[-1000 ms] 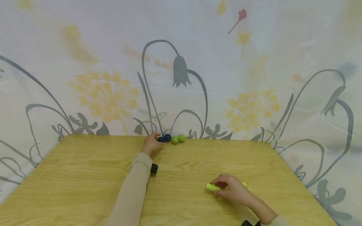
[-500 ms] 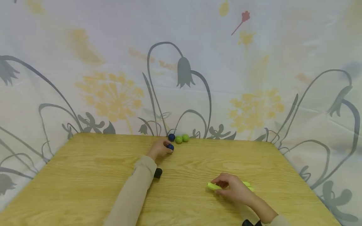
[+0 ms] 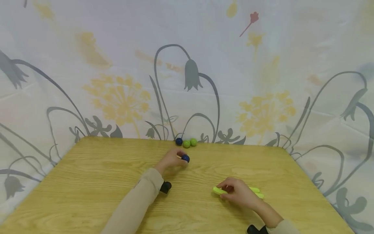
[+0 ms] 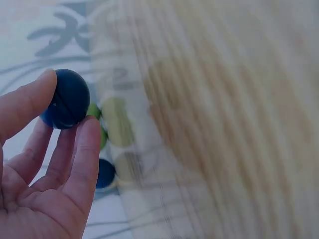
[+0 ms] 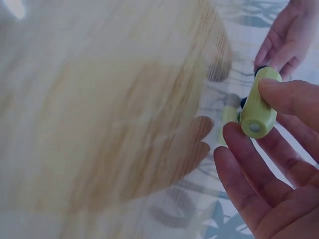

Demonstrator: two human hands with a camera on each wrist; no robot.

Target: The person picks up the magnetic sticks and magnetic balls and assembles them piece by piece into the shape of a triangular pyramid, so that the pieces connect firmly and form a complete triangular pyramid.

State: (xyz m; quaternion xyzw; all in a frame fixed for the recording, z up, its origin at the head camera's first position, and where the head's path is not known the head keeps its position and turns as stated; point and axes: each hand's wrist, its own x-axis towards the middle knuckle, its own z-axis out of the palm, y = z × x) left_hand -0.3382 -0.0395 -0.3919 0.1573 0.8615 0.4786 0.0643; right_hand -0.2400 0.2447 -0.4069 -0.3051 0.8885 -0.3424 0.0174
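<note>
One yellow-green stick (image 3: pixel 218 190) sits nearest, pinched between the right hand's (image 3: pixel 239 193) thumb and fingers, with two more sticks (image 3: pixel 255 189) showing just behind that hand. Farther off, the left hand (image 3: pixel 170 160) clamps a blue ball (image 3: pixel 186 158) between thumb and fingertips; holding it seems the step in hand, and the next move likely calls for a steady pinch, though whether it touches the table (image 3: pixel 117 162) is hard to tell. At the far edge, another dark ball (image 3: pixel 179 141) stands just beside two green balls (image 3: pixel 186 144).
</note>
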